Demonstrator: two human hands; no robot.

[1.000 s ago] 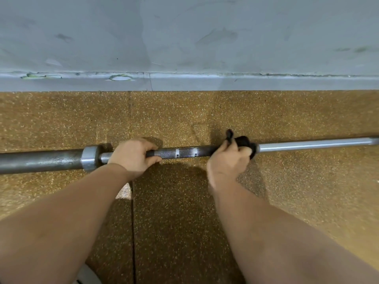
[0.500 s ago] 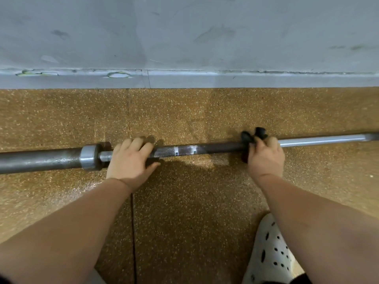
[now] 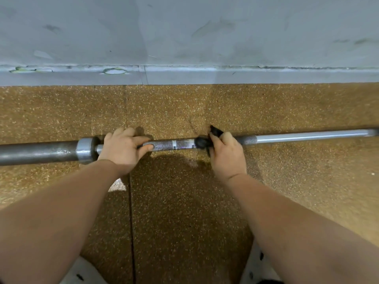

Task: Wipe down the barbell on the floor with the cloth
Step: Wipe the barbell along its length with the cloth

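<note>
A steel barbell (image 3: 297,136) lies across the speckled brown floor, with a thick dark sleeve and a silver collar (image 3: 85,149) on the left. My left hand (image 3: 123,151) grips the knurled shaft just right of the collar. Further right, my right hand (image 3: 225,154) presses a small black cloth (image 3: 203,141) wrapped around the shaft. A short knurled stretch (image 3: 174,144) shows between the two hands. The bar's right part is smooth and shiny, running to the frame edge.
A pale grey wall with a scuffed skirting strip (image 3: 184,75) runs parallel behind the bar. A floor-mat seam (image 3: 131,212) runs toward me between my arms. White perforated clogs (image 3: 256,271) show at the bottom edge.
My right hand slid the cloth rightward along the shaft, then back left toward the left hand. The left hand kept its grip beside the collar.
</note>
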